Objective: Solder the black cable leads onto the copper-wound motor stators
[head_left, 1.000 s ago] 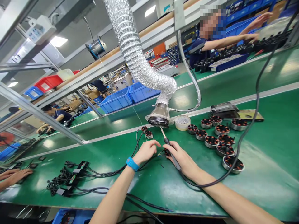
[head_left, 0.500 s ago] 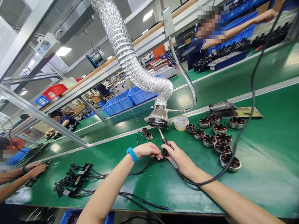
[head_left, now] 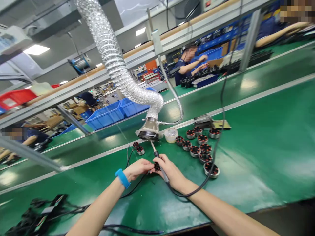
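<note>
My right hand (head_left: 172, 172) is closed around a soldering iron (head_left: 159, 160), its metal tip pointing up and away from me. Below the iron, a small dark round motor part (head_left: 157, 166) sits between my two hands, partly covered by fingers. The fingers of my left hand (head_left: 139, 168), with a blue band on its wrist, are pinched at the left edge of that part. They close on the end of a black cable (head_left: 137, 186), though the fingertips hide the exact grip. Just beyond the iron's tip is the fume extractor hood (head_left: 149, 131).
Several round motor parts (head_left: 195, 150) stand to the right, near a round white tub (head_left: 171, 134). Two small ones (head_left: 140, 150) lie left of the hood. Bundled black cables (head_left: 46, 213) lie front left. The iron's cord (head_left: 216, 144) hangs at right. A co-worker (head_left: 188, 64) sits across the line.
My view has turned, so the bench things appear shifted left. My left fingers have closed in on the dark round part. The iron stays in my right hand.
</note>
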`<state>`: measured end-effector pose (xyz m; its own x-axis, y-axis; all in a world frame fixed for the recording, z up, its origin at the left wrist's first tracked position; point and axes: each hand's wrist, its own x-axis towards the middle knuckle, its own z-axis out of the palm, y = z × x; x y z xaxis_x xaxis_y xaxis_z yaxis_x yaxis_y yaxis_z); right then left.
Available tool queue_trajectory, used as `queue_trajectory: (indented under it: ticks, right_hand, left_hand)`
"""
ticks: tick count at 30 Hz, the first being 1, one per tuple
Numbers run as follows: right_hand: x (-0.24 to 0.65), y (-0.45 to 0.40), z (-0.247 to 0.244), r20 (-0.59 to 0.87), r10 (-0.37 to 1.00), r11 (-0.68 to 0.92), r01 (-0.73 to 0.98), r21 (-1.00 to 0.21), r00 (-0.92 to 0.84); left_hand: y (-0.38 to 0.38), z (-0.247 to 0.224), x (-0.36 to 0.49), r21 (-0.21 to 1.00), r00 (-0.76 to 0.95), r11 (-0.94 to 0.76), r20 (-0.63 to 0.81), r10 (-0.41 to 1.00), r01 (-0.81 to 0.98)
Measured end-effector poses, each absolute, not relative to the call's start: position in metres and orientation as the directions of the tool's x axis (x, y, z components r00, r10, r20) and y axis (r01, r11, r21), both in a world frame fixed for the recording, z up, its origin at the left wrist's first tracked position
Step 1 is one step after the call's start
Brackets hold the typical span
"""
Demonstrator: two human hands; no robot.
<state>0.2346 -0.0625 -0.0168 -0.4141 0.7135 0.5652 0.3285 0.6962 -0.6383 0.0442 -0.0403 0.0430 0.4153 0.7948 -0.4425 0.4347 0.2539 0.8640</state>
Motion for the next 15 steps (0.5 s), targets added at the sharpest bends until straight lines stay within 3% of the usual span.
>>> queue_trajectory:
  ticks: [10, 15]
  right_hand:
    - [0.236, -0.064, -0.023, 0.507, 0.760, 0.650, 0.448, -0.614, -0.408]
    - [0.235, -0.065, -0.026, 0.488, 0.761, 0.648, 0.517, -0.559, -0.427]
  left_hand:
    - [-0.047, 0.035, 0.046, 0.812, 0.333, 0.443, -0.567, 0.753, 0.381]
    - [-0.050, 0.031, 0.039, 0.816, 0.436, 0.392, -0.564, 0.701, 0.425]
